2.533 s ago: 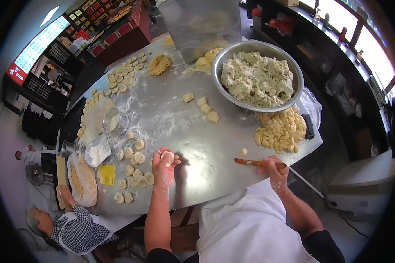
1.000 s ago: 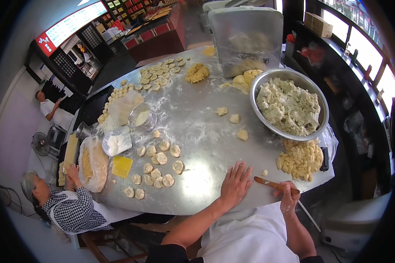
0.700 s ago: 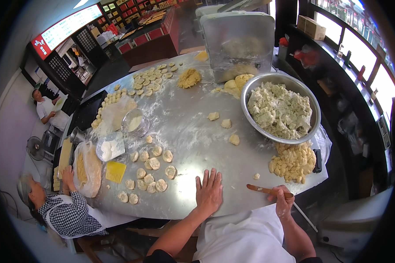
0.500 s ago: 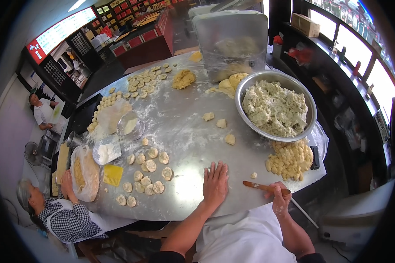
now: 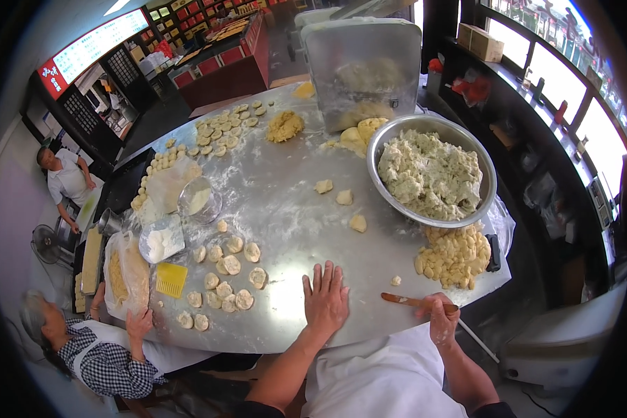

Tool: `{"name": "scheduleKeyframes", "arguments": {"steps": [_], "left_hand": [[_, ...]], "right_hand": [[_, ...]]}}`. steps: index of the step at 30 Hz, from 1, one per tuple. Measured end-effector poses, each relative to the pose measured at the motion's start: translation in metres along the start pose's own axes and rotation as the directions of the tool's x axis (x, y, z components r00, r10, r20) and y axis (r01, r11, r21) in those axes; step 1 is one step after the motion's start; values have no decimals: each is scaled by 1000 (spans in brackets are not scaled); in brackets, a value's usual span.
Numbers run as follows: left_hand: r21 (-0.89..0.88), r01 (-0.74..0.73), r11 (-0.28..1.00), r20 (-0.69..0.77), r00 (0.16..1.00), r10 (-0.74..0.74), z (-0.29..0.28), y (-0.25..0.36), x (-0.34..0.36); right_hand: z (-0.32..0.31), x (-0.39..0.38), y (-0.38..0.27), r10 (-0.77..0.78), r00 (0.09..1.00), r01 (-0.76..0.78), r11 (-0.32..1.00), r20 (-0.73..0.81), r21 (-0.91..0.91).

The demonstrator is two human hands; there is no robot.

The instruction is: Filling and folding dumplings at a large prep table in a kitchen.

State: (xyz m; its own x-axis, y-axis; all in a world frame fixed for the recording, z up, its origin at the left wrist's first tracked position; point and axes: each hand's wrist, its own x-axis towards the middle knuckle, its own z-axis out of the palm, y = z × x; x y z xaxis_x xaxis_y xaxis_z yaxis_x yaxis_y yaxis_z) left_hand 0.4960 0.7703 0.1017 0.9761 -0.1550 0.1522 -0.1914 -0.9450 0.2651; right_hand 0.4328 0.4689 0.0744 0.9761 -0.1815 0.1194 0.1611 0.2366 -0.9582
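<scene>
My left hand [image 5: 325, 301] rests flat on the steel table [image 5: 279, 188] near its front edge, fingers spread, nothing in it. A narrow brown wooden spatula [image 5: 403, 299] is gripped in my right hand [image 5: 442, 320], its blade pointing left over the table edge. Just beyond the blade sits a small dough scrap [image 5: 396, 281]. Past it, to the right, are a pile of yellow dough pieces [image 5: 455, 256] and a large steel bowl [image 5: 375, 167] full of pale, green-flecked filling [image 5: 432, 174]. Several filled dough rounds [image 5: 228, 265] lie left of my left hand.
At the left edge a co-worker [image 5: 108, 348] in a checked top handles a plastic bag [image 5: 127, 275]. Nearby are a yellow scraper [image 5: 171, 279], a flour tray [image 5: 161, 240] and a clear bowl [image 5: 200, 200]. Three dough pieces [image 5: 344, 197] lie mid-table. A boxy machine [image 5: 369, 70] stands behind.
My left hand has slid slightly left and down, still flat. The right hand keeps the spatula in nearly the same place. The co-worker's hand has moved to the bag's near end.
</scene>
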Motion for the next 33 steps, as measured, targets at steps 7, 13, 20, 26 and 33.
{"name": "scheduleKeyframes", "arguments": {"steps": [7, 13, 20, 26, 33], "left_hand": [[-22, -12, 1000, 26, 1000, 13, 3, 0, 0], [32, -82, 996, -7, 997, 82, 2, -10, 13], [-186, -230, 955, 179, 948, 263, -13, -51, -25], [-373, -238, 897, -81, 971, 224, -30, -61, -41], [-952, 233, -197, 286, 906, -311, -34, -32, -21]], "right_hand": [[2, 12, -42, 40, 995, -29, 992, -88, 121], [11, 95, -109, -292, 956, 290, 955, -19, -68], [23, 174, -129, -255, 953, 302, 791, 162, -531], [17, 202, -112, 112, 992, -68, 851, 53, -520], [7, 204, -118, 139, 988, -126, 978, 70, -165]]}}
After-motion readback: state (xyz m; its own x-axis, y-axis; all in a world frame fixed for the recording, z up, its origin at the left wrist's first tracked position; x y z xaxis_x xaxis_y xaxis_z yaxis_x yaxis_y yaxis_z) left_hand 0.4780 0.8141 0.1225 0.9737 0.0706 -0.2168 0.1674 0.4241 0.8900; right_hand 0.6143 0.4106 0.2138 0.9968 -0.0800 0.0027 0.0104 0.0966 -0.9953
